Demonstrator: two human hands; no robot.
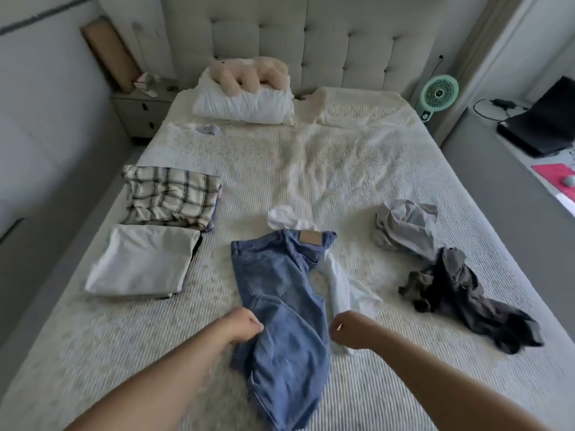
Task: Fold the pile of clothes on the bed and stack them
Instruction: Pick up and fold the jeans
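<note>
Jeans lie lengthwise, waistband toward the headboard; left hand and right hand each grip an edge.

jeans blue | folded shirt cream-black plaid | fan mint, probably

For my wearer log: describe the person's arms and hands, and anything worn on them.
Both forearms are bare up to the picture's lower edge: no sleeves, watch, bracelets, rings or gloves show on the left hand or the right hand. Motion blur softens both.
</note>
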